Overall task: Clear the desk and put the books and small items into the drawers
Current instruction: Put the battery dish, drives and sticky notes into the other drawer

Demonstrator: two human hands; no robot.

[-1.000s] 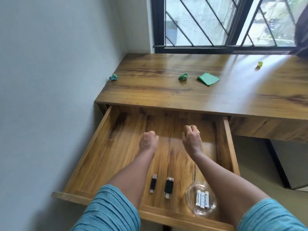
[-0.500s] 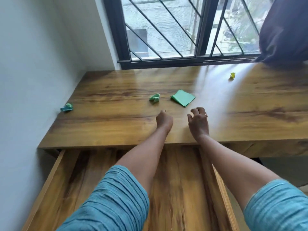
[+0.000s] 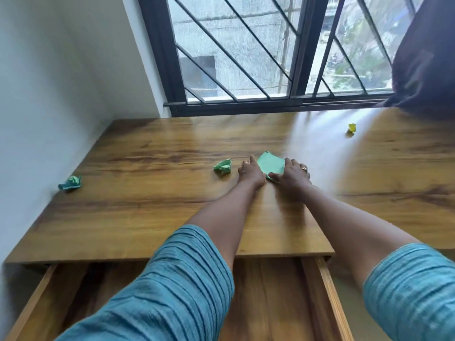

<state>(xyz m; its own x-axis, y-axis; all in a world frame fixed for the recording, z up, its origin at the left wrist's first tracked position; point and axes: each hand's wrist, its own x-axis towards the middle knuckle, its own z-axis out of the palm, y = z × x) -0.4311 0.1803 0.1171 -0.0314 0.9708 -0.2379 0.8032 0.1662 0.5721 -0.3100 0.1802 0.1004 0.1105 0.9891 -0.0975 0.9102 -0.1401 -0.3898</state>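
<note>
Hands [image 3: 250,172] [image 3: 293,174] forward, at green pad's [image 3: 270,163] edges

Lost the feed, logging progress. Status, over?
Left hand touches green paper at its left edge; right hand on its near corner, grip unclear. Paper on desk, drawer open. Nothing blocking; crumpled scrap beside left hand.

Barred window [image 3: 301,57] behind; dark curtain [image 3: 423,57] right, white wall [image 3: 61,70] left

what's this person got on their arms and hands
Both arms wear teal-blue ribbed sleeves, the left sleeve and the right sleeve, ending near the elbow, with the forearms bare. The left hand has a ring on one finger. The right hand wears a gold-coloured ring. No gloves or watch show.
</note>
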